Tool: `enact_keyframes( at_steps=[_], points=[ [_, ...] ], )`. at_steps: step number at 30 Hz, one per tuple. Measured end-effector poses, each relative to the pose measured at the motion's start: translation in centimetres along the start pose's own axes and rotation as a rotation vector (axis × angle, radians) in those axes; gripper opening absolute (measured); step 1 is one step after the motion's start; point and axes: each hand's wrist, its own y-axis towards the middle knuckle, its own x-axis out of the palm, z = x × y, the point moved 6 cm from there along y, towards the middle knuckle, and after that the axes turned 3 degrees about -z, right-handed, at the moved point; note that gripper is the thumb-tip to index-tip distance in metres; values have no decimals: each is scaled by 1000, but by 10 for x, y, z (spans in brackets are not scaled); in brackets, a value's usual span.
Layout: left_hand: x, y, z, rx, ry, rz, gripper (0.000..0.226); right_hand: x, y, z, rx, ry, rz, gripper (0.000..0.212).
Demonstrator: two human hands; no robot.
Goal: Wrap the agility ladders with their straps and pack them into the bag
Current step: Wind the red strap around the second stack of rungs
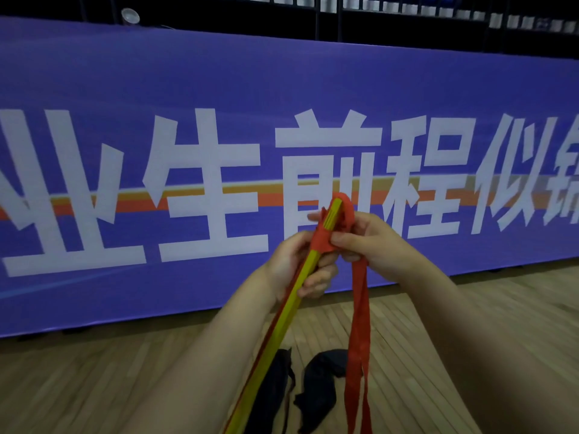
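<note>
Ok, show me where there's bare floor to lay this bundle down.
Bare floor lies left of the yellow rungs, below the purple banner. Another patch sits far right under the banner. Crowded in the middle: black bag and hanging red strap.

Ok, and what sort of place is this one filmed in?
Most likely an indoor sports hall: a wooden strip floor, a long purple banner with large white characters along its edge, and railings above.
</note>
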Motion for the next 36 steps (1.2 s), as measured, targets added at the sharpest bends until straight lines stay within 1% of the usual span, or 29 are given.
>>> enact_keyframes(
  at_steps=[1, 2, 4, 5, 6, 8, 9, 10, 11, 12, 13, 14, 17, 18, 19, 20, 21, 23, 24, 25, 26, 28, 29, 31, 33, 36],
  points=[
    [-2, 0, 1, -8, 10, 18, 48, -2, 0, -2, -2, -41, 59, 19],
    [-8, 1, 3, -7, 45, 90, 52, -5, -1, -4, -19, -71, 146, 7],
    [-17, -3, 3, 37, 79, 274, 58, -11, -4, -3, -68, -106, 327, 8],
    [-19, -5, 2, 83, 104, 349, 57, -12, -4, -1, -86, -152, 392, 8],
    [-19, -6, 0, 140, 159, 420, 50, -11, -4, 1, -96, -207, 435, 8],
    [-17, -9, -5, 269, 241, 534, 38, -6, -3, 1, -107, -298, 477, 4],
    [-16, -11, -5, 320, 231, 559, 36, -5, -3, -1, -107, -327, 488, 11],
    [-16, -11, -4, 352, 200, 557, 36, -5, -4, -2, -103, -302, 481, 12],
    [-16, -12, -2, 367, 159, 525, 38, -9, -4, 0, -94, -210, 448, 13],
    [-16, -12, 0, 367, 113, 465, 41, -10, -6, 2, -84, -75, 377, 13],
    [-15, -12, 1, 347, 55, 375, 45, -11, -7, 4, -79, 53, 287, 11],
    [-11, -12, 2, 311, -9, 259, 48, -10, -8, 6, -77, 142, 192, 15],
    [16, -13, 2, 150, -138, -130, 53, 0, -9, 7, -51, 194, -62, 31],
    [23, -13, 1, 108, -126, -200, 56, 4, -9, 5, -41, 189, -110, 33],
    [26, -12, 1, 68, -98, -214, 59, 4, -8, 4, -33, 181, -116, 31],
    [26, -9, 0, 28, -59, -168, 62, 3, -7, 2, -33, 170, -77, 25],
    [23, -8, -3, -12, -6, -84, 68, -2, -6, 1, -31, 149, 9, 17],
    [11, -10, -8, -40, 67, 137, 78, -13, -7, -2, -34, 45, 238, 6],
    [5, -13, -9, 6, 75, 252, 75, -16, -10, -4, -46, -63, 351, 11],
    [1, -15, -10, 80, 104, 345, 67, -18, -12, -5, -58, -191, 450, 19],
    [1, -18, -12, 154, 170, 418, 54, -17, -14, -5, -56, -294, 513, 25],
    [0, -21, -16, 269, 290, 557, 25, -9, -15, -6, -55, -355, 530, 23],
    [0, -22, -18, 321, 300, 615, 18, -4, -15, -4, -57, -337, 504, 20],
    [-3, -24, -15, 429, 226, 682, 17, 0, -17, 0, -60, -220, 453, 16],
    [-8, -27, -8, 474, 158, 699, 21, 1, -21, 2, -50, -118, 409, 14],
    [-11, -33, -2, 472, 212, 701, 27, 0, -28, 2, -24, -142, 358, 16]
  ],
)
